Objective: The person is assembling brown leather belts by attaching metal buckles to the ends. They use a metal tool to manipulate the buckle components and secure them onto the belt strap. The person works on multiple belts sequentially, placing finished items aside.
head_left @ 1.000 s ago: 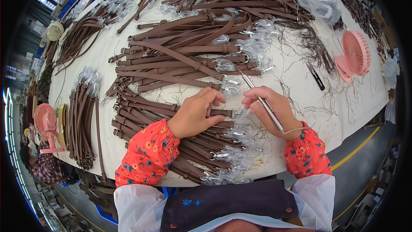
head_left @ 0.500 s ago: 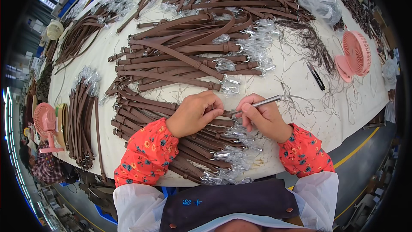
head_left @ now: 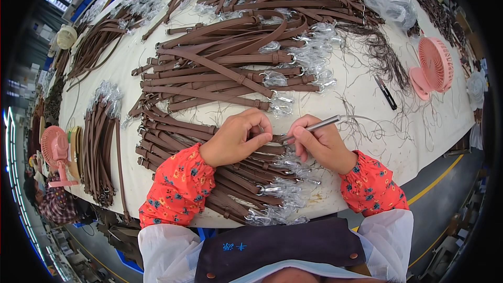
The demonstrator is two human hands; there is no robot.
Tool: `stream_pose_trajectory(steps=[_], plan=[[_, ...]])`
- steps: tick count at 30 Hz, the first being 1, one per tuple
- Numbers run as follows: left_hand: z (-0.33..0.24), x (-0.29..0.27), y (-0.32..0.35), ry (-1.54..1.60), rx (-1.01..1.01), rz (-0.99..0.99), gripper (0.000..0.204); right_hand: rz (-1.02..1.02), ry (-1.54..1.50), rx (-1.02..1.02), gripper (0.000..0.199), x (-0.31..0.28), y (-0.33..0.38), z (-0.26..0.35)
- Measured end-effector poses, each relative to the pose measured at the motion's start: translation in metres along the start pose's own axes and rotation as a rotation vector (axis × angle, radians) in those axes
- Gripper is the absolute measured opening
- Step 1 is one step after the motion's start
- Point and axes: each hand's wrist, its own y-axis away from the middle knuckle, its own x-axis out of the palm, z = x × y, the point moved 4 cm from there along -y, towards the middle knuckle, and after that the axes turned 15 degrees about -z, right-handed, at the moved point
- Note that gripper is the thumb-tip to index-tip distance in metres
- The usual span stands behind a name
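My right hand [head_left: 320, 144] grips a slim silver metal rod [head_left: 324, 124] like a pen, its lower tip at the end of a brown strap. Just left of that tip, my left hand [head_left: 238, 137] is closed in a pinch, thumb and forefinger curled toward each other; what lies between them is too small to make out. Beneath both hands spreads a row of brown straps [head_left: 238, 182], with metal clasps [head_left: 270, 191] wrapped in clear plastic at their right ends.
More brown straps [head_left: 209, 73] lie beyond my hands, with another bundle [head_left: 99, 149] at left. A black-handled cutting tool [head_left: 386, 94] rests near a pink fan [head_left: 434, 67] and a dark thread pile [head_left: 380, 52]. A second pink fan [head_left: 55, 149] stands at the left edge.
My left hand has shifted slightly left and its finger loop has widened a little. The rod's upper end has dipped slightly left in my right hand. The straps look unmoved.
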Motion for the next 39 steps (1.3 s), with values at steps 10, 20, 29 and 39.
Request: stream_pose_trajectory(steps=[10,20,29,39], plan=[[0.004,0.001,0.002,0.027,-0.005,0.103,0.009,0.004,0.004,-0.014,0.023,0.001,0.000,0.001],[-0.012,-0.002,0.002,-0.072,0.031,-0.008,0.021,-0.037,-0.046,-0.062,0.024,-0.002,-0.001,-0.002],[-0.005,0.009,0.002,-0.131,0.073,-0.104,0.012,-0.055,-0.026,-0.041,0.022,-0.005,-0.001,-0.001],[0.003,0.000,0.001,-0.029,0.081,-0.013,0.010,-0.013,-0.052,-0.075,0.024,-0.001,-0.002,-0.004]])
